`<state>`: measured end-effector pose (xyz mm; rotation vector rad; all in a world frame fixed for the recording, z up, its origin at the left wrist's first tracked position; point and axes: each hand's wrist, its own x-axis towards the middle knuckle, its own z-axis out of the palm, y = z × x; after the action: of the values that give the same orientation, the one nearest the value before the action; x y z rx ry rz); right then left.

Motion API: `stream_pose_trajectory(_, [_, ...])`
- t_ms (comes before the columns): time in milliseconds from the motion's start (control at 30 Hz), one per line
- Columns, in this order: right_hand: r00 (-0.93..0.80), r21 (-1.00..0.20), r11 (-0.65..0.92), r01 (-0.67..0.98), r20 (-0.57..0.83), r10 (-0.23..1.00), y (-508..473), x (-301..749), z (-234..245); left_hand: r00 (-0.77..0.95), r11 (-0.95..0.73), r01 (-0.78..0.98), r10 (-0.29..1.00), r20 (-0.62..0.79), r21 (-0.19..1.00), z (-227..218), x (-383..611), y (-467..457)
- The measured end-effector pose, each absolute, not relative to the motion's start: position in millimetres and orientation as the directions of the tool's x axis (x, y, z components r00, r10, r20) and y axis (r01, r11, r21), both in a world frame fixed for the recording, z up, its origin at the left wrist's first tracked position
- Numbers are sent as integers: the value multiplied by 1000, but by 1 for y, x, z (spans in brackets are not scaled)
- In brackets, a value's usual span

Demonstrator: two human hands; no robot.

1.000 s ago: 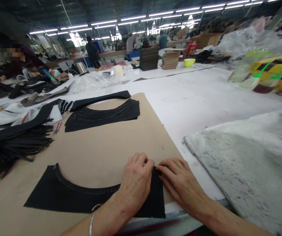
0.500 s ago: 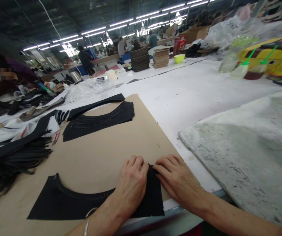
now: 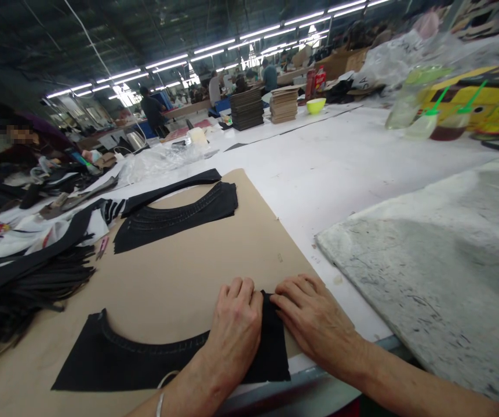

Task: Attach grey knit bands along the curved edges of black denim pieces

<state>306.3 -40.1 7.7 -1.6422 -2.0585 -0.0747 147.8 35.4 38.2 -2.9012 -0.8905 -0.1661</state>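
A black cut piece of leather-like material [image 3: 90,362] lies on the brown paper sheet [image 3: 171,278], a deep curve along its far side. Its curved rim looks folded over, with small notches. My left hand [image 3: 237,324] rests on the piece near its right end, fingers curled down onto the rim. Close beside it, my right hand [image 3: 312,315] has its fingers closed at the piece's far right corner. Both sets of fingertips are partly hidden. Farther back lie similar curved black pieces [image 3: 179,217], stacked, with a narrow black strip [image 3: 171,188] behind them.
Black strips [image 3: 36,284] are heaped at left, near pink-handled thread snips [image 3: 102,247]. A grey marked slab [image 3: 427,260] is at right. Behind are bottles with green spouts [image 3: 425,121], a yellow-green bowl [image 3: 316,105] and stacked sheets [image 3: 247,108]. A co-worker [image 3: 23,139] is at far left.
The view has shifted very slightly. Both hands stay at the same end of the black piece, with hardly any finger movement.
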Motion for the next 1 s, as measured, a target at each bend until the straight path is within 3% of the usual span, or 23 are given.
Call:
stream_pose_trajectory(267, [-171,-255,297,920,420,891,-42,306,4,712,-728,683,680,175,55,38,141,41])
stream_pose_trajectory(400, [-183,-229,306,924,438,880,-43,306,4,615,-662,723,747,251,197,40,138,47])
stream_pose_trajectory(467, [-182,-224,307,925,448,875,-43,305,4,638,-692,682,721,271,237,40,137,46])
stream_pose_trajectory(733, [-184,-209,308,928,463,867,-42,305,4,839,-847,531,522,153,-18,40,143,39])
stream_pose_trajectory(1000, [-189,-218,314,924,454,871,-42,304,2,828,-835,545,521,209,-74,33,146,39])
